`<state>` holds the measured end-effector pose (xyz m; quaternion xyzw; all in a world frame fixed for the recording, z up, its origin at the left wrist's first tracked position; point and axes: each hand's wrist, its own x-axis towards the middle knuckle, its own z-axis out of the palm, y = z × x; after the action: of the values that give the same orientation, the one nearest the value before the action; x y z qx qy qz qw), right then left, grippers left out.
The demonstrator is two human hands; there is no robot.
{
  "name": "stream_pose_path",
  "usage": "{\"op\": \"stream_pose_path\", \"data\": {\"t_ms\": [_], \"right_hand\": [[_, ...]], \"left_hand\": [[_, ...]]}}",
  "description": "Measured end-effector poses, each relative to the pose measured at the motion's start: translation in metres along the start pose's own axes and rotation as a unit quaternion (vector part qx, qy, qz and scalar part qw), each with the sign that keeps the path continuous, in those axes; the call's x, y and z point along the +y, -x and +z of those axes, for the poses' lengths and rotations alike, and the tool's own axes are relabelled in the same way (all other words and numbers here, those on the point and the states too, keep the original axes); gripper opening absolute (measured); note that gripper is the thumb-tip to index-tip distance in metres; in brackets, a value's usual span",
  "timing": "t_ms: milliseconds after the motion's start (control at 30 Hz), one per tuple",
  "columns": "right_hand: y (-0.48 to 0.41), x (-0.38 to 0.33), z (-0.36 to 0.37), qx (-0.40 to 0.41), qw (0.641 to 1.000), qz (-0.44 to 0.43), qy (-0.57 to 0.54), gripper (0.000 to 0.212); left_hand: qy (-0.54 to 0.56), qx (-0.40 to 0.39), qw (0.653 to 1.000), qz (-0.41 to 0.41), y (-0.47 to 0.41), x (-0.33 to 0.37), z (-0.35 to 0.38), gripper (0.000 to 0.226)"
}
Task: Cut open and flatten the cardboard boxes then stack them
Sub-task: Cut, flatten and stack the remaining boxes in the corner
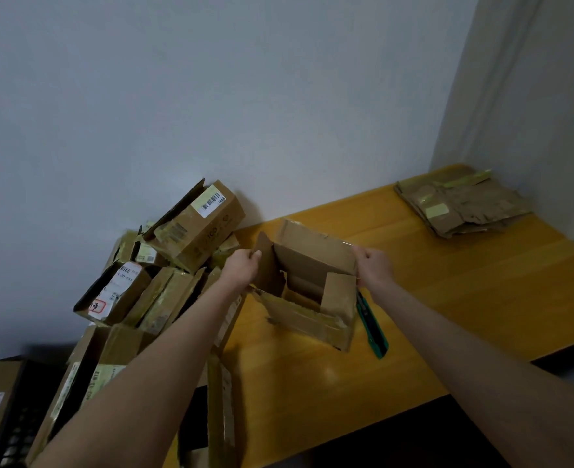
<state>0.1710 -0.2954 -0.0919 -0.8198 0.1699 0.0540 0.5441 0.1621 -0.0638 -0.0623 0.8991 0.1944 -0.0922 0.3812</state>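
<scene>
Many cardboard boxes (164,265) with tape and shipping labels lie heaped against the wall (177,96) at the left, several tipped on edge, and the heap runs down toward the lower left corner of the view. Just right of the heap the left hand (241,268) reaches in, its fingers (254,255) curled round the upright left flap of an open box (312,261). This box stands on the yellow desk (447,298) near its left end. Its top is open, its flap edges are torn and ragged, and the near flap, with strips of tape on it, folds down toward the camera. The right hand (373,268) grips the box's right side, fingers closed over the top edge of that wall. Just beside the box on its right, a green cutter (373,329) lies flat on the desk. Well apart, at the desk's far right corner, lies a stack of flattened cardboard (461,204).
</scene>
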Motion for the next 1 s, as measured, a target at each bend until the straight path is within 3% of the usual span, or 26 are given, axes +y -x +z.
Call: {"op": "stream_pose_path", "data": {"t_ms": [100,233,267,300,400,500,567,700,767,833,933,1000], "right_hand": [[0.001,-0.003,0.004,-0.053,0.998,0.020,0.036,0.036],[0.008,-0.005,0.014,-0.129,0.987,0.073,0.068,0.105],[0.009,-0.005,0.016,-0.130,0.985,0.079,0.084,0.110],[0.009,-0.005,0.017,-0.124,0.984,0.081,0.096,0.107],[0.009,-0.006,0.015,-0.138,0.983,0.055,0.105,0.068],[0.005,-0.006,0.002,-0.211,0.977,0.030,0.024,0.035],[0.003,-0.005,-0.009,-0.208,0.977,0.043,-0.036,0.030],[-0.001,0.004,-0.020,-0.253,0.947,0.130,-0.146,0.056],[-0.003,0.011,-0.019,-0.274,0.933,0.167,-0.163,0.078],[0.000,0.019,-0.017,-0.248,0.936,0.197,-0.151,0.082],[0.011,0.029,-0.009,-0.244,0.926,0.261,-0.118,0.097],[0.020,0.031,-0.001,-0.267,0.903,0.291,-0.169,0.098]], "left_hand": [[0.056,0.019,0.998,-0.024,0.006,-0.003,-0.002,0.039],[0.161,0.044,0.984,-0.059,0.009,0.004,-0.003,0.036],[0.185,0.046,0.980,-0.064,0.008,0.007,-0.004,0.036],[0.199,0.049,0.977,-0.065,0.006,0.010,-0.007,0.037],[0.216,0.056,0.973,-0.056,0.006,0.013,-0.012,0.039],[0.265,0.077,0.959,-0.056,0.005,0.005,-0.020,0.039],[0.332,0.085,0.936,-0.081,0.002,-0.001,-0.027,0.038],[0.506,0.032,0.853,-0.123,0.005,0.000,-0.034,0.042],[0.587,0.018,0.798,-0.132,0.008,0.004,-0.034,0.042],[0.633,0.012,0.764,-0.129,0.009,0.008,-0.034,0.038],[0.645,-0.007,0.757,-0.107,0.012,0.015,-0.033,0.036],[0.641,-0.031,0.761,-0.095,0.015,0.019,-0.029,0.035]]}}
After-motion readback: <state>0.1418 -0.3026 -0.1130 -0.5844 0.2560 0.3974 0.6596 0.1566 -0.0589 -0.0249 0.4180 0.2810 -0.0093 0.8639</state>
